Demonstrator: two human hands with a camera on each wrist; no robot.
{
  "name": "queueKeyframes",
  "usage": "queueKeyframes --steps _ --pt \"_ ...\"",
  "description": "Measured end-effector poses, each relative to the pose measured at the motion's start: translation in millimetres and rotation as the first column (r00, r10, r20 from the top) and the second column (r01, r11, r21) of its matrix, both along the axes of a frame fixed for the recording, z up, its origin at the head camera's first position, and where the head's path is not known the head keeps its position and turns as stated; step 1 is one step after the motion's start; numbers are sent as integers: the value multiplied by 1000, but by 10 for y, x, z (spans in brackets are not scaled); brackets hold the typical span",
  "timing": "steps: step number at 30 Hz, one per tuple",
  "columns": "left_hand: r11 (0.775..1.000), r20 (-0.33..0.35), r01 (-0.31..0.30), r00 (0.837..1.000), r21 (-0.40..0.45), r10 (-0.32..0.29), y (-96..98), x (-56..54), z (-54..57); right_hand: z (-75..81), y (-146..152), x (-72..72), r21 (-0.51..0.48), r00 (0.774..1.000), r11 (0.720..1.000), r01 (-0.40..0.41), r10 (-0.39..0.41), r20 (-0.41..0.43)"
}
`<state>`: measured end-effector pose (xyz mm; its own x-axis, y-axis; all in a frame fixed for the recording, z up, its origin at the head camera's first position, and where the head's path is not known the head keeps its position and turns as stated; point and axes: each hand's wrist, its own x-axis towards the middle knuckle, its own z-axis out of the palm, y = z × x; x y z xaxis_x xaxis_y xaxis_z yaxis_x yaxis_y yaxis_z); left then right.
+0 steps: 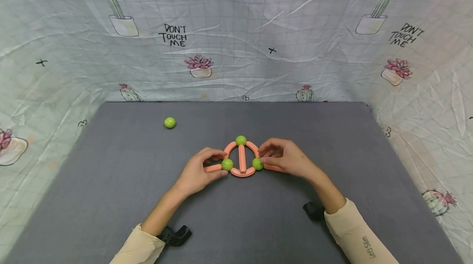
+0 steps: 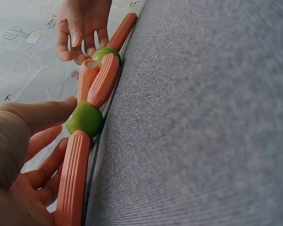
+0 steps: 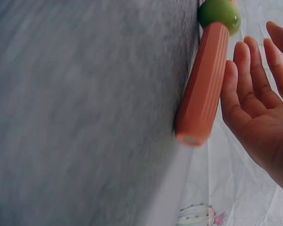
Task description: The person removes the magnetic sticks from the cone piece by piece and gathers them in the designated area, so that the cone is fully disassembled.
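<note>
On the table lies a ring of curved salmon-pink pieces (image 1: 242, 173) joined by green balls. From the top ball (image 1: 241, 140) a straight rod (image 1: 242, 157) runs down to the bottom curve. My left hand (image 1: 196, 173) holds the left ball (image 2: 85, 120) between thumb and fingers. A salmon rod (image 2: 73, 179) extends outward from that ball under the hand. My right hand (image 1: 288, 158) is beside the right ball (image 1: 257, 164), its fingers extended and slightly bent. Along those fingers (image 3: 245, 70) lies another salmon rod (image 3: 203, 84), attached to the right ball.
A loose green ball (image 1: 170, 122) sits toward the back left of the grey table (image 1: 129, 173). A patterned cloth (image 1: 240, 30) hangs behind the table and along both sides. Black wrist straps (image 1: 176, 235) show at the sleeves.
</note>
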<state>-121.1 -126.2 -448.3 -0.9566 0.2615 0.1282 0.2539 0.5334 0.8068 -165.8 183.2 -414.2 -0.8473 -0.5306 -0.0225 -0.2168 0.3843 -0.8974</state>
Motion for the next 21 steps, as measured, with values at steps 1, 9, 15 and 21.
queueKeyframes --steps 1,9,15,21 --pt "1000 -1 0 1000 -1 0 -9 6 -3 -1 -23 1 -4 1000 1000 0 0 6" --pt "1000 -4 -15 1000 8 15 -31 32 -19 10 -160 4 -11 1000 1000 -13 14 24" --pt "1000 -12 -27 1000 0 27 39 24 -30 6 -228 -42 10 1000 1000 -3 3 11" --pt "999 -44 -46 998 -12 46 142 26 -9 -33 -256 -154 8 1000 1000 -10 10 8"
